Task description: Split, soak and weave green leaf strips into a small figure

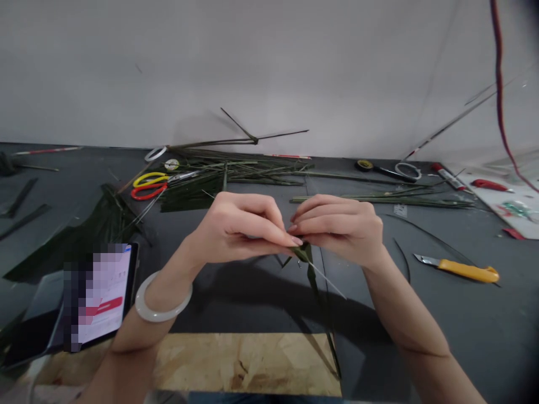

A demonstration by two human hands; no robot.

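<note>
Dark grey worktable (455, 331) runs back to a white wall (269, 67), with an OSB board (248, 362) along its near edge. Left hand (240, 227) and right hand (341, 230) meet over the table, their fingertips pinching a narrow green leaf strip (314, 280) whose tail hangs down to the board's edge. Open table spreads on both sides (a pale bangle (162, 297) circles the left wrist). A tablet (105, 297) sits near the left hand, a yellow-handled utility knife (463, 270) lies well right, and scissors (149, 185) and bundled leaves (197, 191) lie beyond.
</note>
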